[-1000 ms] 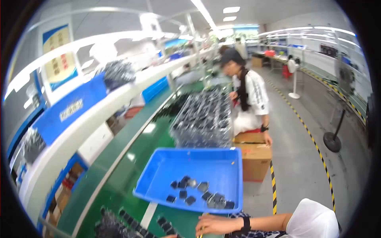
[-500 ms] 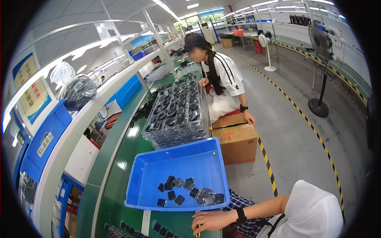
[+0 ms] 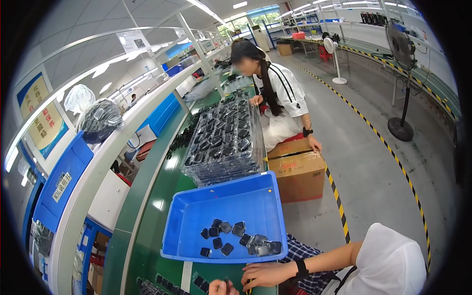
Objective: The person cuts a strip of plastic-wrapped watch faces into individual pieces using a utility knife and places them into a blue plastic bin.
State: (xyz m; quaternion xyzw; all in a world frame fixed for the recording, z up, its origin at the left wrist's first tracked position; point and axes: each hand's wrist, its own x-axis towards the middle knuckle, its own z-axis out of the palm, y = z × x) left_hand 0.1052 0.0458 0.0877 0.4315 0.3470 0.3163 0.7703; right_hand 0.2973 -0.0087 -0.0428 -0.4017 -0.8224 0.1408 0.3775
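Observation:
My right hand [image 3: 268,274] rests palm-down just in front of the blue bin [image 3: 172,231], its arm entering from the right with a black band at the wrist. Its fingers are bent in over a thin yellow-and-black thing [image 3: 249,290], mostly hidden beneath them. At the lower edge my left hand [image 3: 219,287] is partly in view, thumb and finger closed on a small dark thing [image 3: 227,283] too little seen to name. Several dark square pieces [image 3: 217,243] in clear film lie loose in the bin. Strips of similar dark squares [image 3: 169,283] lie on the green table beside my left hand.
Beyond the bin stands a tall stack of clear trays [image 3: 221,147] holding dark pieces. A co-worker [image 3: 280,93] sits at its right, one hand on a cardboard box [image 3: 297,172]. A shelf rail [image 3: 113,147] runs along the left. Fans [image 3: 400,128] stand on the right.
My left hand has come into view at the lower edge, closed on a small dark thing. The whole view has shifted slightly; my right hand stays in front of the bin.

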